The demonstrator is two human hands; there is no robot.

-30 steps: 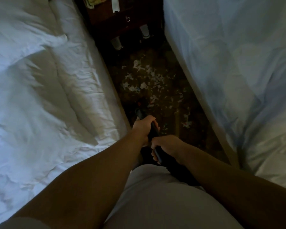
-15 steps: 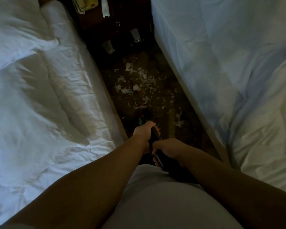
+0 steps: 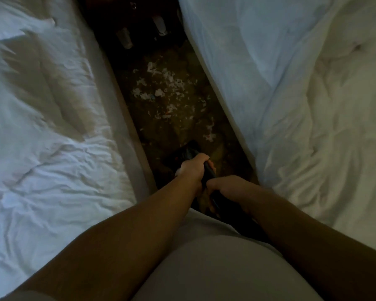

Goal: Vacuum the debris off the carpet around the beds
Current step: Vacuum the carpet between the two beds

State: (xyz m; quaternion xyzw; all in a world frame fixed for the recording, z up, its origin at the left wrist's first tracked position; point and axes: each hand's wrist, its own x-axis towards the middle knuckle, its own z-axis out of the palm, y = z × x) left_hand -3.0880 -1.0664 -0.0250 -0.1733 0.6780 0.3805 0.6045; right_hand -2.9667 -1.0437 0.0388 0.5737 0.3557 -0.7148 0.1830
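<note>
A dark strip of carpet (image 3: 178, 127) runs between two white beds. White scraps of debris (image 3: 161, 92) lie scattered across it, thickest toward the far end. A black vacuum (image 3: 188, 154) points down at the carpet just short of the scraps, its head mostly lost in shadow. My left hand (image 3: 193, 169) grips the vacuum's handle higher up the shaft. My right hand (image 3: 224, 187) grips the same handle just behind it. Both arms reach forward from the bottom of the view.
The left bed (image 3: 52, 127) and right bed (image 3: 291, 105) wall in the narrow aisle with rumpled sheets. A dark nightstand (image 3: 139, 18) closes the far end, with two pale cylindrical feet (image 3: 124, 41) on the floor beneath it.
The view has tilted down and the nightstand top has left the frame. The vacuum and both hands sit nearer the debris, and the grip is unchanged.
</note>
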